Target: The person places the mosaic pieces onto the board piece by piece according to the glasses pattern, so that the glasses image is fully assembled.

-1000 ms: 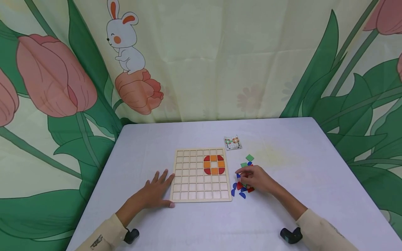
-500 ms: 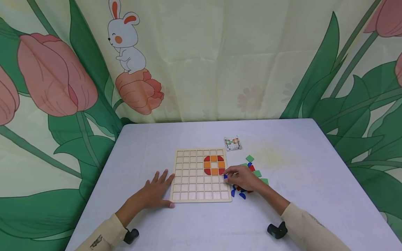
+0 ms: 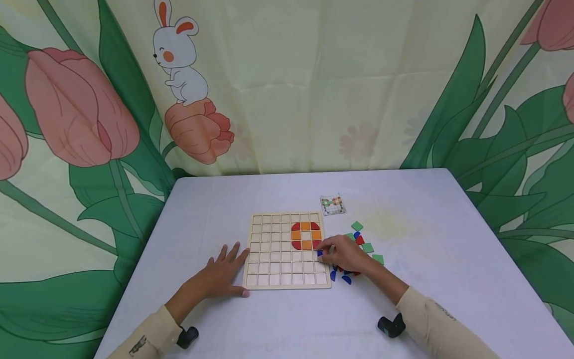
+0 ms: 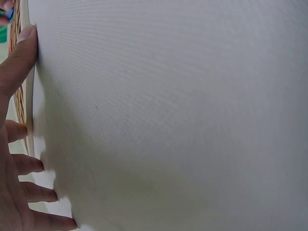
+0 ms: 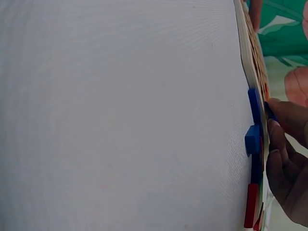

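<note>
The right hand (image 3: 347, 255) pinches a blue piece (image 3: 320, 253) at its fingertips, over the board's (image 3: 287, 250) right edge below the red and orange ring. The left hand (image 3: 221, 274), fingers spread flat, rests against the board's left edge.

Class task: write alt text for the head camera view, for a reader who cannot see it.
A right hand pinches a blue piece at the right edge of a wooden grid board, beside loose coloured pieces. The left hand lies flat against the board's left edge on a white table.
</note>
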